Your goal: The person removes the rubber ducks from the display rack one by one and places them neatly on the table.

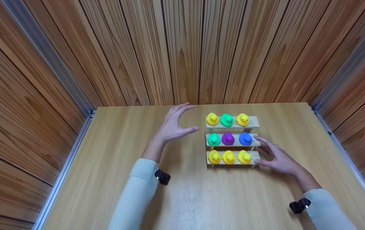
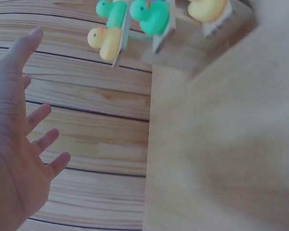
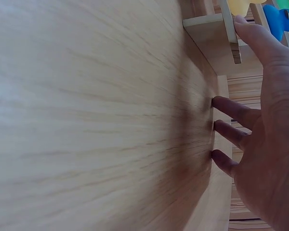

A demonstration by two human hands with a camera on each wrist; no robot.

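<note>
A three-tier wooden rack (image 1: 254, 121) stands on the table, bearing rubber ducks in three rows. Its top tier has a green duck (image 1: 226, 120) between two yellow ones. On the middle tier sit a green duck (image 1: 214, 139), a purple duck (image 1: 228, 139) and a blue duck (image 1: 245, 139). Three yellow ducks (image 1: 229, 157) line the bottom tier. My right hand (image 1: 279, 159) is at the rack's right end, fingers spread, the thumb (image 3: 253, 36) at a shelf edge; whether it presses cannot be told. My left hand (image 1: 174, 124) hovers left of the rack, fingers apart, holding nothing.
The light wooden table (image 1: 112, 179) ends at a plank wall (image 1: 182, 64) behind the rack. Metal rails (image 1: 61, 166) run along both sides, with plank walls beyond. Each wrist carries a small black camera (image 1: 162, 176).
</note>
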